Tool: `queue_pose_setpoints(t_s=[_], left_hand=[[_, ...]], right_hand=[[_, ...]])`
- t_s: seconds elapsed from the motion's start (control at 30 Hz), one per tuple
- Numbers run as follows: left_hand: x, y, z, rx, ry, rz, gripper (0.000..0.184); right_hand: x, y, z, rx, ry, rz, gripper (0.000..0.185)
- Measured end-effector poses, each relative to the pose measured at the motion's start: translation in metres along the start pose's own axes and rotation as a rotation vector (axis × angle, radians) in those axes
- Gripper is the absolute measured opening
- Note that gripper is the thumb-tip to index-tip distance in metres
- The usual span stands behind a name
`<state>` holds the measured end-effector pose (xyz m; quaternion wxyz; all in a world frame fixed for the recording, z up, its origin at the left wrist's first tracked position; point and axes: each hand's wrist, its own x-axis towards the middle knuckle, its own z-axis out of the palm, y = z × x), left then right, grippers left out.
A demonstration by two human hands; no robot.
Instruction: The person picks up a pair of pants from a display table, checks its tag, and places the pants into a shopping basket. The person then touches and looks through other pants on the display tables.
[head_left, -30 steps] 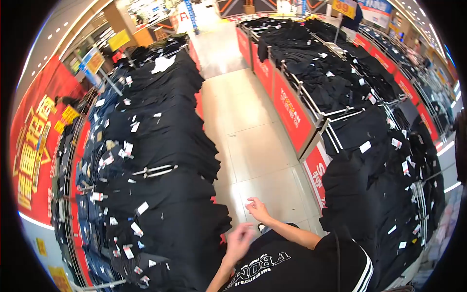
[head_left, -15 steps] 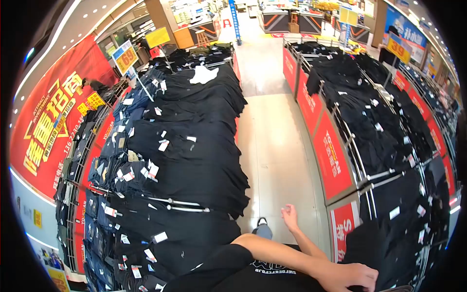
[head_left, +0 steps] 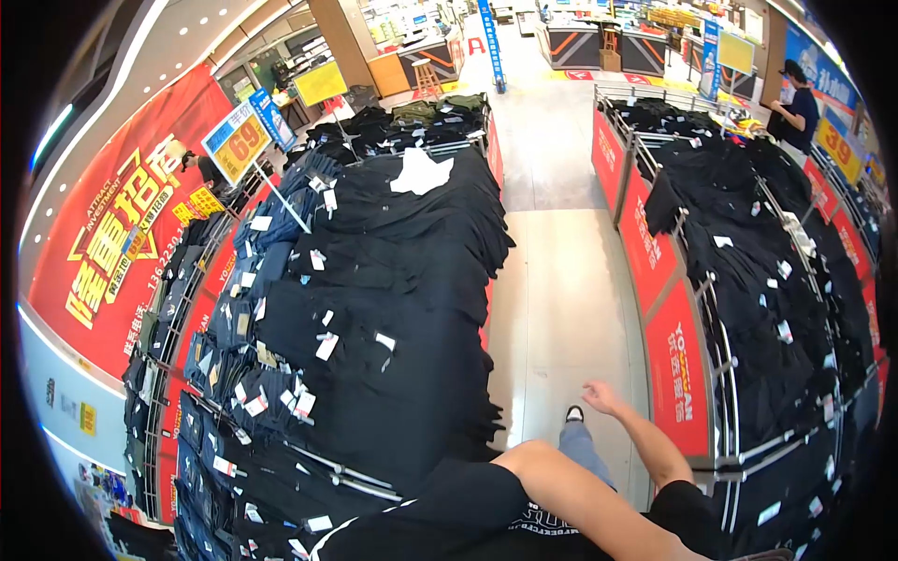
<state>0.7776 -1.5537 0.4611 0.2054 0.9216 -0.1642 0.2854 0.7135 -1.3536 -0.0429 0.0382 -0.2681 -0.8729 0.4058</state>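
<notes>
My right hand hangs in mid-air over the pale tiled aisle, with its fingers loosely apart and nothing in them. It touches nothing. My left forearm crosses low in front of my black shirt toward the bottom right, and the hand itself is beyond the lower edge. On the left lies a long heap of black clothing with white tags, a white piece on top of it. Another black heap lies right of the aisle, behind red panels.
Folded jeans and a "69" price sign stand at the left. A metal rail crosses the near left heap. A person in dark clothes stands at the back right. Counters and a wooden stool are farther ahead.
The view has moved forward and turned left along the aisle. My left hand has crossed to the right and left the frame. The person at the back right now shows more fully.
</notes>
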Motion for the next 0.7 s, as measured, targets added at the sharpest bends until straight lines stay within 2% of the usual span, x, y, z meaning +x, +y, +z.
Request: queue_pose_setpoints(t_s=[0.23,0.3,0.37,0.43,0.47,0.5,0.53,0.57,0.6,0.67,0.7], left_hand=[[-0.11,-0.11,-0.117,-0.015,0.123,-0.084,0.037],[-0.14,-0.137,-0.147,-0.027,0.196,-0.102,0.038],[-0.172,-0.158,-0.174,-0.038,0.283,-0.121,0.038],[-0.217,-0.18,-0.192,-0.092,0.452,-0.151,0.038],[-0.247,-0.19,-0.197,-0.141,0.577,-0.206,0.039],[-0.286,-0.203,-0.195,-0.221,0.764,-0.336,0.039],[-0.34,-0.217,-0.179,-0.363,1.068,-0.607,0.053],[-0.387,-0.213,-0.182,-0.527,1.257,-0.836,0.052],[-0.433,-0.217,-0.164,-0.413,1.46,-1.114,0.038],[-0.587,-0.233,-0.057,-0.12,1.423,-1.831,0.041],[-0.605,-0.245,-0.069,-0.124,1.424,-1.823,0.041]], right_hand=[[0.065,0.105,-0.129,-0.188,-0.092,0.171,0.041],[0.077,0.141,-0.127,-0.099,0.014,0.342,0.04],[0.088,0.206,-0.098,0.054,0.046,0.386,0.033],[0.096,0.21,-0.095,-0.066,-0.022,0.438,0.033],[0.103,0.207,-0.1,0.0,-0.129,0.496,0.034],[0.113,0.206,-0.108,0.068,-0.232,0.556,0.036],[0.125,0.207,-0.115,0.06,-0.239,0.555,0.036],[0.134,0.217,-0.113,0.0,-0.236,0.511,0.036],[0.142,0.226,-0.109,-0.057,-0.23,0.471,0.036],[0.167,0.27,-0.106,0.101,-0.24,0.67,0.039],[0.188,0.277,-0.116,0.097,-0.235,0.674,0.039]])
